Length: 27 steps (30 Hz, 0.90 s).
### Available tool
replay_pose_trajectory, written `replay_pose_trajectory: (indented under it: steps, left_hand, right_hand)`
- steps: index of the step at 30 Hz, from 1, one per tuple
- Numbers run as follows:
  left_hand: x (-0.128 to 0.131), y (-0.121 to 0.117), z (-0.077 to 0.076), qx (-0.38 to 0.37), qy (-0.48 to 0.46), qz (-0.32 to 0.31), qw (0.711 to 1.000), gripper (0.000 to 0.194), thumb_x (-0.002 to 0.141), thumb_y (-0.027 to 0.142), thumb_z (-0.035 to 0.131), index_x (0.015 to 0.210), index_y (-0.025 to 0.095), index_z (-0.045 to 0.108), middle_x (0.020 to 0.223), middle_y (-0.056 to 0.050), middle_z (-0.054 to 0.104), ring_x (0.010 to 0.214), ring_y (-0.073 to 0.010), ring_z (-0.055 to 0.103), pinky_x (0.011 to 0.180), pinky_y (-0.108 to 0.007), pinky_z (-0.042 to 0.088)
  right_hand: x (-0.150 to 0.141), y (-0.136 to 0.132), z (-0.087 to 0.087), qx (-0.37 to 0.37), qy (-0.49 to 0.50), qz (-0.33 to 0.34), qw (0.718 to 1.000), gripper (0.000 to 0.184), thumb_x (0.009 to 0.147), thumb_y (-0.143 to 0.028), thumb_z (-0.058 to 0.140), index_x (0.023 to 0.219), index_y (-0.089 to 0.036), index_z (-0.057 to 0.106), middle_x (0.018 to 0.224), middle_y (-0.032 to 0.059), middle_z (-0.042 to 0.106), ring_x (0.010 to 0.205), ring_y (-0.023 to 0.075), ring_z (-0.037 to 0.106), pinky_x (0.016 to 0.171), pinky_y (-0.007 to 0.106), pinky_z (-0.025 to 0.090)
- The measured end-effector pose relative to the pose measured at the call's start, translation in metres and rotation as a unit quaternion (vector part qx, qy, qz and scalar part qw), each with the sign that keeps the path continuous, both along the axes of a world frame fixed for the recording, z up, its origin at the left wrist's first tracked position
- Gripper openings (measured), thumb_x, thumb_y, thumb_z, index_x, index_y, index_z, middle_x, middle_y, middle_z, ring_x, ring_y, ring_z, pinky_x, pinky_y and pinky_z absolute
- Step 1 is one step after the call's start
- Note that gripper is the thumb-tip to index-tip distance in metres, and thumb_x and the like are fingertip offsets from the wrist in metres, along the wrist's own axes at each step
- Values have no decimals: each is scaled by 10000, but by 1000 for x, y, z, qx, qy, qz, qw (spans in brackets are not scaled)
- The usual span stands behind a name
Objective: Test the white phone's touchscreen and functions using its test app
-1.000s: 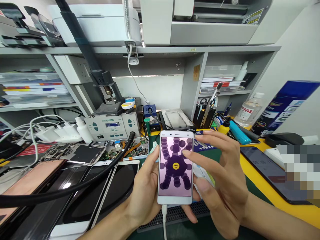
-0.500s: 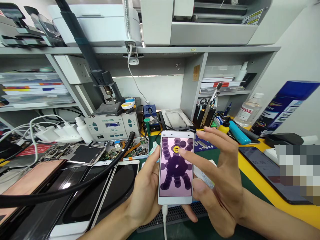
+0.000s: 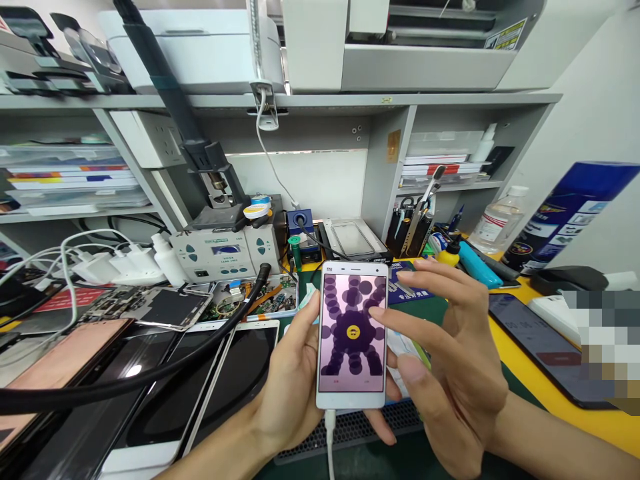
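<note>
A white smartphone (image 3: 353, 335) stands upright in front of me, its screen lit pink with dark purple blobs and a small yellow dot at the centre. My left hand (image 3: 290, 373) is wrapped round its left edge and back. A white cable (image 3: 330, 447) hangs from the phone's bottom port. My right hand (image 3: 450, 360) hovers at the phone's right side with fingers spread, the forefinger tip over the right part of the screen.
Dismantled phones and screens (image 3: 150, 307) and a thick black hose (image 3: 150, 373) fill the left bench. A rework station (image 3: 223, 252) sits behind. A tool cup (image 3: 413, 230), bottle (image 3: 495, 223) and dark phone (image 3: 545, 347) lie on the right, on yellow matting.
The yellow dot on the screen went from the centre to the top and back to the centre. My right forefinger followed it up, then drew back down and to the right.
</note>
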<state>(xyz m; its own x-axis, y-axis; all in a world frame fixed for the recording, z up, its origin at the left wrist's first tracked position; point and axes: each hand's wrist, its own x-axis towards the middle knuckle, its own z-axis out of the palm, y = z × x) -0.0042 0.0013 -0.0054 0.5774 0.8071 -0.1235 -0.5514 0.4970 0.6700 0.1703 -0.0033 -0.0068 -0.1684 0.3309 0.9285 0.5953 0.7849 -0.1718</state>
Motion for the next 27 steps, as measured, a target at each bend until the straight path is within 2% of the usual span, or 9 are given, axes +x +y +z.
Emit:
replay_pose_trajectory:
  steps: [11, 19, 27]
  left_hand:
    - [1, 1, 1, 8, -26, -26, 999, 602, 961, 569, 314, 1314, 149, 564, 1039, -129, 741, 917, -299, 715, 761, -411, 567]
    - [1, -1, 2, -14, -6, 0, 1000, 585, 956, 559, 348, 1307, 147, 571, 1027, -125, 747, 906, -295, 717, 764, -397, 566]
    - [1, 1, 1, -6, -19, -9, 1000, 588, 961, 558, 337, 1319, 151, 563, 1030, -122, 747, 901, -291, 719, 770, -401, 566]
  right_hand:
    - [0, 2, 2, 9, -25, 6, 1000, 358, 705, -161, 505, 997, -145, 712, 1234, 138, 535, 1266, 366, 464, 1033, 633, 367]
    - [0, 1, 5, 14, -32, 5, 999, 355, 690, -143, 496, 962, -122, 723, 1202, 154, 538, 1233, 363, 477, 1010, 631, 373]
    - [-1, 2, 5, 16, -30, 11, 999, 360, 694, -140, 499, 977, -123, 721, 1204, 152, 540, 1233, 359, 481, 1004, 631, 381]
